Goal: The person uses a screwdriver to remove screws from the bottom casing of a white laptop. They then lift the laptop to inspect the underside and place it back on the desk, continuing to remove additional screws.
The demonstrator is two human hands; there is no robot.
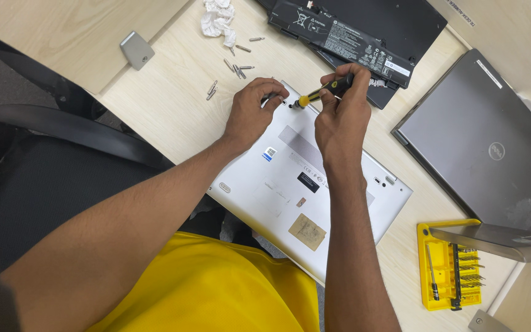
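Head view shows the right hand [341, 117] clamped on a yellow-and-black screwdriver [322, 93], tip down at the far edge of a silver laptop base [305, 184] lying upside down at centre. Touching that edge at ten o'clock of the tip, the left hand [252, 114] pinches closed; its contents are hidden. Loose bits [236, 69] lie at eleven o'clock, a yellow bit case [450, 264] at four.

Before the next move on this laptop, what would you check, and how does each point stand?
1. Screwdriver gripped by right hand: ok.
2. Tip seated in a screw: cannot tell, too small.
3. Left hand steadying the laptop near the tip: ok.
4. Laptop fully on the desk: not ok, its near edge overhangs the lap.
5. Loose screws kept in a group: not ok, scattered.
6. Bit set within reach: ok.
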